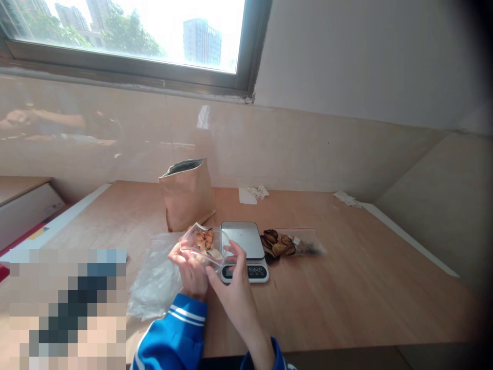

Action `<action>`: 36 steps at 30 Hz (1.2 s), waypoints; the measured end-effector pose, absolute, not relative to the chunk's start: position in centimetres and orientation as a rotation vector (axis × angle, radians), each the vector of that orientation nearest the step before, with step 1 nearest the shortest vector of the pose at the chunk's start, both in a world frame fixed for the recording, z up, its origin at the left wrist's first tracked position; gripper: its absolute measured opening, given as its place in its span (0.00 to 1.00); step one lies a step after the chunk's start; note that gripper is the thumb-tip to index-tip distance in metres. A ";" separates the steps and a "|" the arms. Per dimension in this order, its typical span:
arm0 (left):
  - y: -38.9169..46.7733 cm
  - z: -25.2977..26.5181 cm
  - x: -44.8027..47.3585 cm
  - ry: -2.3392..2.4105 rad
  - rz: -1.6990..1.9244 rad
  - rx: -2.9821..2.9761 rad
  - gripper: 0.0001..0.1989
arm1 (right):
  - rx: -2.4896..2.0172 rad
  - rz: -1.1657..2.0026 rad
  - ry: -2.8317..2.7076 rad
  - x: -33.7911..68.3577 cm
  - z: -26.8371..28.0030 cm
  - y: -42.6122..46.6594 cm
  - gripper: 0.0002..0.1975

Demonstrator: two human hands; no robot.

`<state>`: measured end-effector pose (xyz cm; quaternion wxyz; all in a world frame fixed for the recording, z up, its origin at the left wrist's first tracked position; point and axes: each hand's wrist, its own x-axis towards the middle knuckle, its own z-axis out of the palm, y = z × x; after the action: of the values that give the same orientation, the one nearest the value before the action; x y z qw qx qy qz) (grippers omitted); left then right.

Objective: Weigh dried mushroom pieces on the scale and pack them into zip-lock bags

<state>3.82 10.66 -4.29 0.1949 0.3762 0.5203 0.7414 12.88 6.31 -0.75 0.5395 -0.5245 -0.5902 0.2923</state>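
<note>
My left hand [191,270] is closed on a small clear zip-lock bag [187,241] with a red seal line. Inside the bag lie orange-brown dried pieces [205,238] and paler slices [211,254]. On the bag's right side is my right hand [234,288], its thumb and fingers apart and curved near the seal; whether they touch the plastic I cannot tell. Just behind that hand stands a kitchen scale [242,239] with a bare silver plate; my fingers hide part of its display.
An open brown paper pouch [188,198] stands behind the bag. Clear plastic bags [156,280] lie at left. Right of the scale, dark dried slices [283,244] lie by another clear bag [314,239]. White scraps [248,195] rest near the wall. A blurred patch covers the lower left.
</note>
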 end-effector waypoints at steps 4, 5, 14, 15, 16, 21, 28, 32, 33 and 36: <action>9.3 -4.5 4.4 1.252 2.129 1.043 0.18 | -1.175 0.826 -1.240 13.4 0.0 5.8 0.23; 9.0 -4.3 4.4 1.231 2.138 1.078 0.18 | -1.149 0.872 -1.194 13.9 0.4 5.6 0.21; 7.9 -2.0 3.2 1.186 1.571 1.313 0.18 | -1.124 0.981 -1.059 19.2 1.2 4.4 0.17; 7.8 -1.9 3.4 1.166 1.554 1.322 0.18 | -1.138 0.967 -1.081 19.3 1.2 4.4 0.18; 7.6 -1.9 3.6 1.142 1.559 1.313 0.18 | -1.154 0.947 -1.108 19.5 1.1 4.4 0.19; 6.8 -2.0 5.0 1.124 1.620 1.308 0.15 | -1.202 0.801 -1.186 19.3 1.1 4.2 0.22; 7.3 -2.6 5.3 1.381 1.848 0.910 0.16 | -1.242 0.894 -0.748 18.9 0.5 4.0 0.28; 7.4 -2.3 5.5 1.223 1.791 0.899 0.16 | -1.280 0.805 -0.772 19.4 0.0 4.2 0.29; 7.3 -2.1 5.5 1.192 1.771 0.910 0.17 | -1.284 0.787 -0.784 19.5 -0.2 4.3 0.29; 7.3 -2.1 5.6 1.152 1.698 0.974 0.18 | -1.302 0.728 -0.827 19.9 -1.0 4.5 0.31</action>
<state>5.64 7.31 -2.11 0.4214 0.3890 0.4599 0.6779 19.90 4.55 -1.02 0.6579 -0.5749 -0.3654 0.3213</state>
